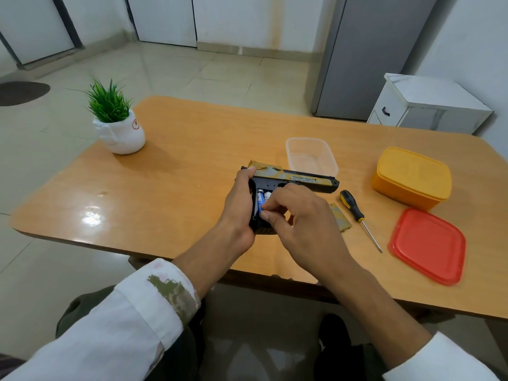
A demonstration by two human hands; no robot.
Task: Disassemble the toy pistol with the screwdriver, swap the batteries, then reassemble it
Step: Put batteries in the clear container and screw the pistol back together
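Two hands are working at the toy pistol (pixel 288 180), just left of the screwdriver (pixel 352 207): the left hand (pixel 238 204) is wrapping its grip while the right hand (pixel 295 215) is pinching a blue battery (pixel 260 202) in the open compartment, best eased along its slot, not pried

A room in a home, it seems. A tall grey fridge (pixel 368 56) stands by a small white cabinet (pixel 428 105); tiled floor (pixel 220 75), wooden table (pixel 192 138) with 1 potted plant (pixel 115 119).
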